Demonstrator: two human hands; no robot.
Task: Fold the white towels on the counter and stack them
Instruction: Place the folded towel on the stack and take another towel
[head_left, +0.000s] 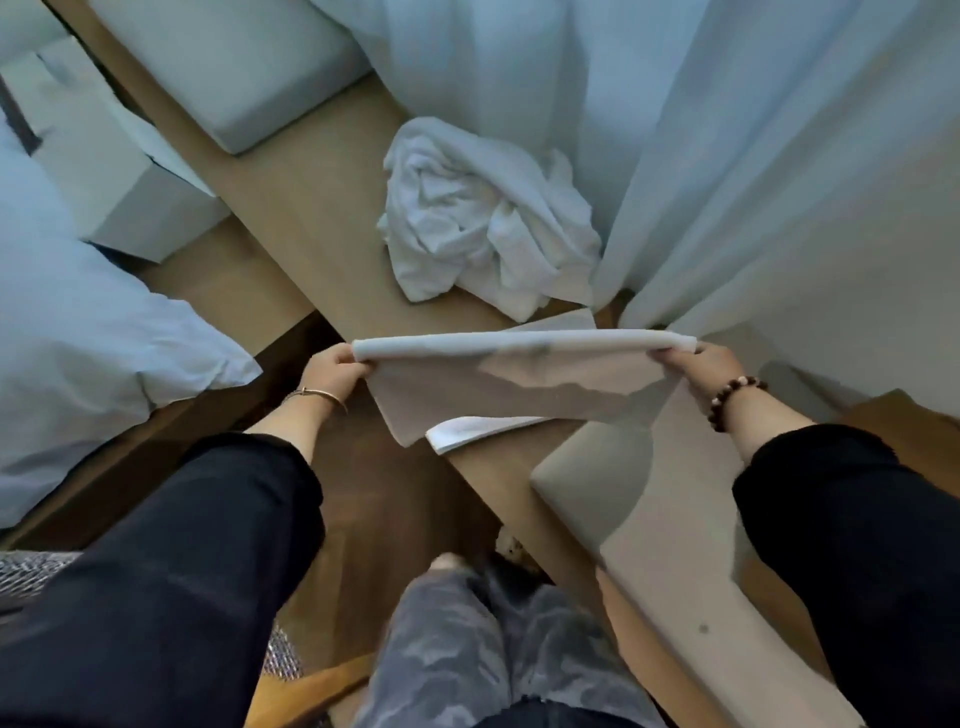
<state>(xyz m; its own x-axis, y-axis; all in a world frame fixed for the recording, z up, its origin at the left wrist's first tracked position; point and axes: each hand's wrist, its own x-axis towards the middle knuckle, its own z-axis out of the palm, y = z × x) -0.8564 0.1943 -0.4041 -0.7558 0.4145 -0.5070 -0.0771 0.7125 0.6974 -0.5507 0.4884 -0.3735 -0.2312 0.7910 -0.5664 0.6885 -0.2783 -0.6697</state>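
Left hand (336, 370), right hand (702, 364): each grip pinches a towel (519, 387) end, taut between for folding; pile (483, 218) beyond.

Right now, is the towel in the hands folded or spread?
Folded: the held towel hangs doubled over a rounded top edge, pinched by left hand and right hand.

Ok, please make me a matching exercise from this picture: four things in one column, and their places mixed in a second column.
1 held towel
2 crumpled towels
3 beaded bracelet
4 thin bangle

a on the wrist of the left hand
b stretched between both hands
c on the wrist of the right hand
d heaped on the counter beside the curtain

Pairs: 1-b, 2-d, 3-c, 4-a
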